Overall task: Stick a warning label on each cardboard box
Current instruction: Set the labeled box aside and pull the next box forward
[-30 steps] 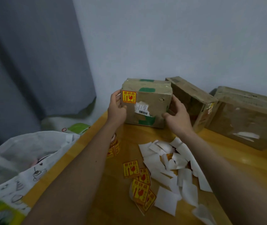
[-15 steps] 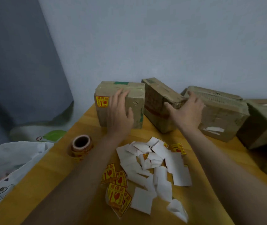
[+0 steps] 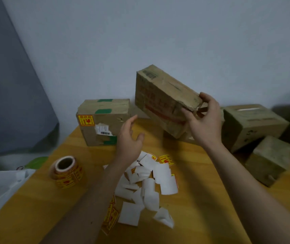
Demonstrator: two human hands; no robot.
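Right hand (image 3: 204, 120) gripping tilted box (image 3: 163, 101), lifted off table (image 3: 35, 208).
Left hand (image 3: 129, 138) open, fingers relaxed, holding nothing, just in front of labelled box (image 3: 103, 122). Label roll (image 3: 66, 171) at left; loose labels (image 3: 111, 215) and backing scraps (image 3: 146, 187) mid-table.

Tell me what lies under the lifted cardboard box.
Under the lifted cardboard box, held by the right hand, bare table and part of another box show; anything further behind is hidden.
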